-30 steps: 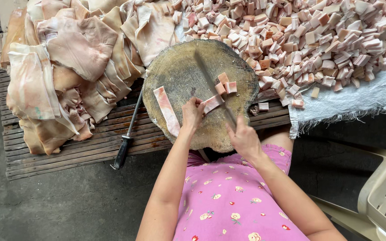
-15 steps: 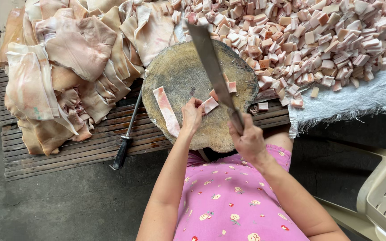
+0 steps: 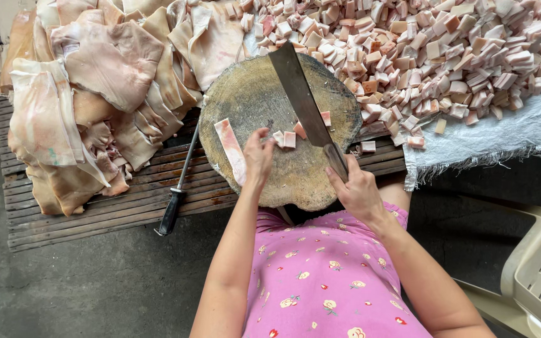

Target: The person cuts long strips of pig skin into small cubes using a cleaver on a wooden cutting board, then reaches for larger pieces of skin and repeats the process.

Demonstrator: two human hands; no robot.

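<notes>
— What do we have in the right hand?

— We see its fingers wrapped tight round the handle of a long cleaver. The blade lies slanted across the round wooden chopping block, tip towards the far edge.

— And the left hand?

— Its fingers are bent and pressed down on the near end of a short meat strip, whose cut pieces lie just beyond the fingertips, between them and the blade. We cannot tell whether the fingers pinch the strip or only pin it flat.

— Anything else on the block?

— A longer pink strip lies just left of the left hand, touching or nearly touching its edge, and one small cube sits on the far side of the blade.

— What surrounds it?

— The block rests on a slatted wooden table. To the left we see a heap of large skin sheets; to the right, a pile of diced cubes on a white woven cloth. A black-handled sharpening steel lies beside the block, and a beige plastic chair stands at the lower right.
</notes>
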